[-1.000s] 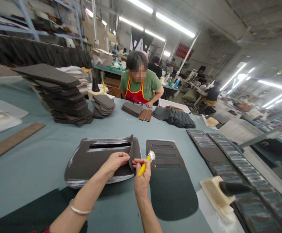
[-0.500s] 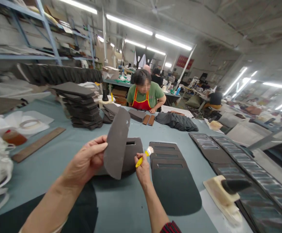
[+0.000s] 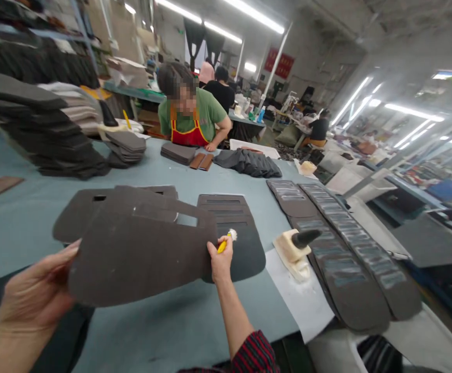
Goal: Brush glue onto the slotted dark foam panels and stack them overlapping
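Observation:
A dark grey-brown flat panel [image 3: 144, 254] with rounded corners and a slot near its far edge is held up over the table. My left hand [image 3: 39, 290] grips its left end, thumb on top. At the right end my right hand [image 3: 221, 259] pinches the panel and also keeps a small yellow-handled brush [image 3: 226, 242], white bristles pointing up. Beneath and behind lies another slotted panel [image 3: 76, 215], partly covered. Overlapping slotted panels [image 3: 241, 254] rest just beyond my right hand.
A cream glue pot [image 3: 292, 248] with a black nozzle stands on white paper [image 3: 307, 305] at right. Rows of overlapping panels [image 3: 350, 269] lie beyond it. Tall panel stacks [image 3: 66, 150] rise at back left. A person in a red apron [image 3: 189, 135] leans over the far side.
The panel has turned from nearly upright to a flatter tilt, its slotted end swung right. My right hand now grips it too, brush still held. The view has shifted right.

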{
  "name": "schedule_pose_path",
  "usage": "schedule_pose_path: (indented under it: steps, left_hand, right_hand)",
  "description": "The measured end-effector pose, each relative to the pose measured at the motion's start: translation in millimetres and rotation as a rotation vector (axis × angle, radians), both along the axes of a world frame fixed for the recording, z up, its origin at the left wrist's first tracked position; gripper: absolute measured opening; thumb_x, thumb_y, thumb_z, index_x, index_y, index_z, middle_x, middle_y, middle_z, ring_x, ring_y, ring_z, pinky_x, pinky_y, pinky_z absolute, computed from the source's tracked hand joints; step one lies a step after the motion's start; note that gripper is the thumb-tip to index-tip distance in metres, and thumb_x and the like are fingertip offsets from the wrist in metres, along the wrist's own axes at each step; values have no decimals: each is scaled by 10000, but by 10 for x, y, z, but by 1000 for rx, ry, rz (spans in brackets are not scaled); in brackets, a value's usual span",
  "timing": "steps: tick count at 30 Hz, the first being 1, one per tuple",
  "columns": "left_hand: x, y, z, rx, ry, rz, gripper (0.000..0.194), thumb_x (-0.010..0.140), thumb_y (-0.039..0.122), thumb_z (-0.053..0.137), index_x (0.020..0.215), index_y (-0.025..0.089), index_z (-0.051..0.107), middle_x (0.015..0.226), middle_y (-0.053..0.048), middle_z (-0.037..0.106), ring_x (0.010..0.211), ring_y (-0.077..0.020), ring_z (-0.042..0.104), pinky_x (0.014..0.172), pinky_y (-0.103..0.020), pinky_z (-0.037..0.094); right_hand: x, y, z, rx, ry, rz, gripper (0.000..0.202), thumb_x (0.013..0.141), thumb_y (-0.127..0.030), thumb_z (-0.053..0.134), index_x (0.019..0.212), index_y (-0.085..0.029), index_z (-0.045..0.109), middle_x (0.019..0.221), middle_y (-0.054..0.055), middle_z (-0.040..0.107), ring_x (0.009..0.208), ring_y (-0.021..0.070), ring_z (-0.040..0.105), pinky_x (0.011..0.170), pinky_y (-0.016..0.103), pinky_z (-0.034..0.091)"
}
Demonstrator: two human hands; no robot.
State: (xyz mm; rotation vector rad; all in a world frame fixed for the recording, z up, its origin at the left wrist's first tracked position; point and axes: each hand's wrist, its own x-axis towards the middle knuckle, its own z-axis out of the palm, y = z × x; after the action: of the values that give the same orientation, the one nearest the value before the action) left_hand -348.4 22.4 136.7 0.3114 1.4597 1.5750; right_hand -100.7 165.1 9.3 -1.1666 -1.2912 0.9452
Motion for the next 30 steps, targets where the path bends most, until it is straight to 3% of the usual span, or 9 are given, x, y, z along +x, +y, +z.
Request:
schedule_pose_path:
  steps: [3, 6, 9, 11, 16, 21, 30]
  left_hand:
    - [336, 178, -427, -40, -82, -196, 516, 698, 620, 583, 1080, 273, 591, 1069, -17, 709, 934, -258, 659, 671, -347, 594]
    - [758, 405, -927, -88, 16, -338, 575, 634, 516, 726, 1101, 224, 560, 1080, -60, 704, 957, -237, 660, 780, -312, 561]
    - [1156, 633, -1388, -130, 108, -397, 584, 587, 506, 759, 1032, 176, 576, 1023, -97, 715, 973, -254, 659, 867, -355, 529]
    - [1361, 778, -1603, -143, 148, -371, 557, 577, 528, 748, 970, 166, 589, 971, -96, 723, 953, -259, 663, 871, -373, 521]
    - [1630, 1139, -1835, -240, 182, -232, 530, 531, 535, 751, 874, 185, 549, 787, -42, 715, 750, -212, 670, 690, -320, 523]
    - [1668, 1407, -2018, -282, 352, -151, 547, 504, 561, 723, 852, 197, 510, 618, 36, 611, 602, -162, 596, 580, -273, 451]
    - [1538, 1485, -2260, -394, 596, -160, 539, 508, 574, 670, 866, 194, 534, 634, 3, 616, 635, -209, 605, 625, -323, 464]
  right_hand:
    - [738, 63, -145, 16, -240, -62, 254, 731, -309, 629, 843, -223, 418, 814, -39, 432, 752, 118, 460, 747, 241, 397]
    - [1371, 142, -284, 48, -437, -75, 197, 784, -293, 587, 857, -222, 418, 808, -34, 450, 720, 123, 472, 719, 244, 403]
    - [1819, 292, -436, 159, -674, -117, 129, 839, -285, 540, 849, -213, 433, 776, -21, 465, 693, 136, 474, 683, 253, 396]
    - [2006, 429, -532, 236, -850, -116, 67, 888, -260, 476, 856, -202, 464, 758, -3, 488, 682, 146, 479, 652, 254, 380]
    - [2169, 779, -715, 260, -1171, -91, 181, 931, -174, 364, 870, -180, 534, 724, 25, 510, 645, 149, 485, 585, 239, 331]
    - [2191, 983, -861, 212, -1239, -138, 158, 930, -212, 401, 867, -170, 540, 733, 28, 513, 640, 142, 485, 560, 226, 309]
    - [2200, 1017, -1053, 216, -1297, -150, 118, 912, -149, 433, 886, -182, 543, 732, 13, 491, 633, 131, 472, 565, 213, 311]
